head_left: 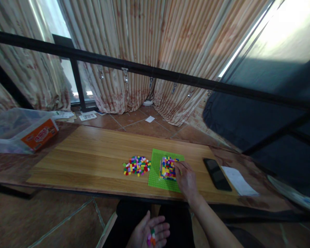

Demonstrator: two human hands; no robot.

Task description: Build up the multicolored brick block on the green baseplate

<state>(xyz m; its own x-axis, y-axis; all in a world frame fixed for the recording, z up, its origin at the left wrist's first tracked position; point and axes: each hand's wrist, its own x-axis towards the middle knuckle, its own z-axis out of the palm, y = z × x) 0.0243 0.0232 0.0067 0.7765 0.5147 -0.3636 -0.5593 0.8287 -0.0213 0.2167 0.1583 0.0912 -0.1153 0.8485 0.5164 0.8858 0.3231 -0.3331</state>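
My right hand reaches over a bright green studded baseplate. Its fingers are closed together, with the tips at the right side of a block built of many-coloured toy bricks; whatever is between them is hidden. Below the table edge, over my lap, my left hand lies palm up and cupped. Several small toy bricks, pink, orange, green and white among them, rest in that palm. Just left of the baseplate, a loose pile of coloured bricks is spread on the wooden tabletop.
A black phone and a white paper lie to the right. At the far left stands a clear plastic bin with an orange label. A dark metal bar crosses beyond the table, before striped curtains.
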